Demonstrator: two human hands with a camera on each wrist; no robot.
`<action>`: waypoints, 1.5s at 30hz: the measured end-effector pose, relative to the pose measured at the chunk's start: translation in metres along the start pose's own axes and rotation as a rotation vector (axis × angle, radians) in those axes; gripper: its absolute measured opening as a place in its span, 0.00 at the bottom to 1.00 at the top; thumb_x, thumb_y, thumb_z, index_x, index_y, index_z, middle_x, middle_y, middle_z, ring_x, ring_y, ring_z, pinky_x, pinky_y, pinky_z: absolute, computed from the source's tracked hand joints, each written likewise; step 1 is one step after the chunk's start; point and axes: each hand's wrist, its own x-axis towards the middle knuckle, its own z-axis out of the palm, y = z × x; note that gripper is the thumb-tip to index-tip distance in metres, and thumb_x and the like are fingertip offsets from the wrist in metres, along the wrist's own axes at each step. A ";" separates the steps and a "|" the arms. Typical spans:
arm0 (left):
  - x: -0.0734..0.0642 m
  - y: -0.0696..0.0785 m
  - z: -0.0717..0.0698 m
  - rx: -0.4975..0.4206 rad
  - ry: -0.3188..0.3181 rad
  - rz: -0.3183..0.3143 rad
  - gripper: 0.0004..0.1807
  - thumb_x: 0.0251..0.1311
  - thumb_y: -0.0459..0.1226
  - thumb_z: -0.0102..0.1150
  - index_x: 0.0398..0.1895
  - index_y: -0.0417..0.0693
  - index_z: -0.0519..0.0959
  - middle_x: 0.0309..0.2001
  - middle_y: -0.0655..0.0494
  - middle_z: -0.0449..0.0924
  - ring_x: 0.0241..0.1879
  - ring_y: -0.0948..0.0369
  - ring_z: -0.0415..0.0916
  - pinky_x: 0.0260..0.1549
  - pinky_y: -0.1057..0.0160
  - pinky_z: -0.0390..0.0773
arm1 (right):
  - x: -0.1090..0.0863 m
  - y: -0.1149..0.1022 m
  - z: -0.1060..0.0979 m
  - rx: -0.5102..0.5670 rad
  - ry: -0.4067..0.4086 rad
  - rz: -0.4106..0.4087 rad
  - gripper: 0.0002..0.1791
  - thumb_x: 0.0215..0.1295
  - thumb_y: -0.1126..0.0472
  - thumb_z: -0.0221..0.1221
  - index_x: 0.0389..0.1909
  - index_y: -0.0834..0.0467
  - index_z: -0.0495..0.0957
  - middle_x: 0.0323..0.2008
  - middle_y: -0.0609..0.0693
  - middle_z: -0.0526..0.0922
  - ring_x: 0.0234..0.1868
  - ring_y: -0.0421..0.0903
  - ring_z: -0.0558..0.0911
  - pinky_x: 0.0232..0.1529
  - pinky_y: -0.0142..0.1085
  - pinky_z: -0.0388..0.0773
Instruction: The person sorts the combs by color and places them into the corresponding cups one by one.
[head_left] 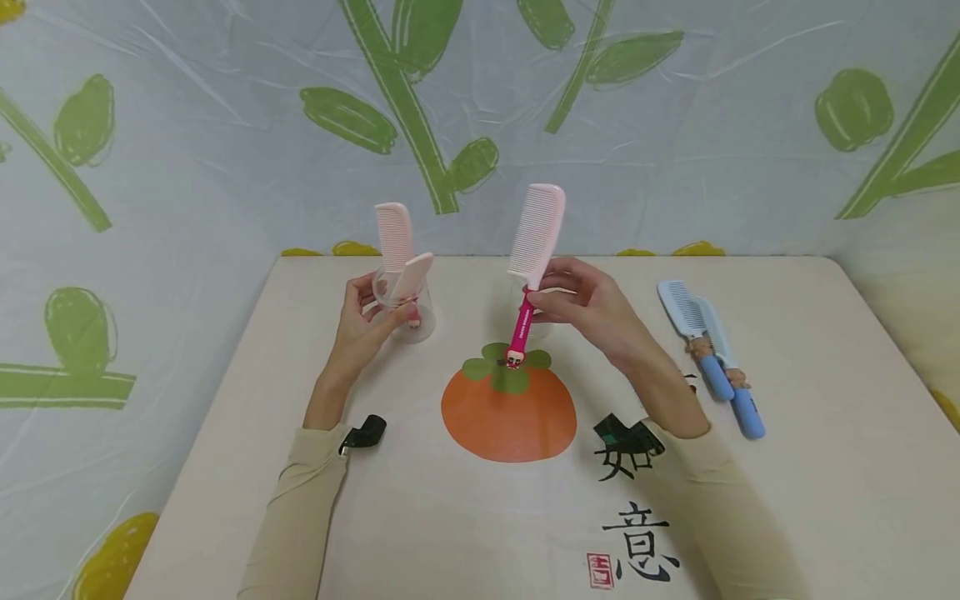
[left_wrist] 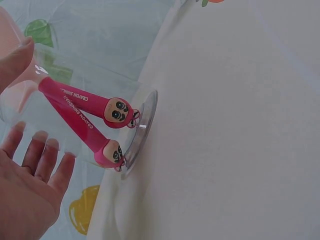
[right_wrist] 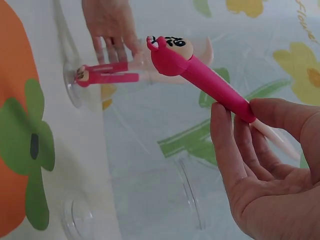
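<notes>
Above the counter (head_left: 465, 525), a pink comb (head_left: 537, 237) is pinched by the right hand (head_left: 588, 310), a clear cup (head_left: 426, 312) gripped by the left hand (head_left: 362, 329). Comb judged light, stiff; best held by the handle (head_left: 522, 325).

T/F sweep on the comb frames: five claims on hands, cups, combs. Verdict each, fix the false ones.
1. The right hand holds a pink comb by its handle. True.
2. The left hand holds a blue comb. False: the left hand grips a clear cup.
3. That cup has two pink combs in it. True.
4. Both blue combs stand upright in a cup. False: the blue combs lie on the table.
5. A second clear cup stands near the right hand. True.
</notes>
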 end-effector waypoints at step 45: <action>0.000 0.002 0.001 0.049 0.006 -0.001 0.41 0.62 0.35 0.71 0.72 0.43 0.56 0.68 0.46 0.63 0.67 0.52 0.61 0.72 0.49 0.62 | 0.069 0.006 0.082 0.192 -0.047 -0.054 0.15 0.73 0.69 0.60 0.57 0.66 0.72 0.52 0.64 0.85 0.51 0.53 0.87 0.52 0.47 0.84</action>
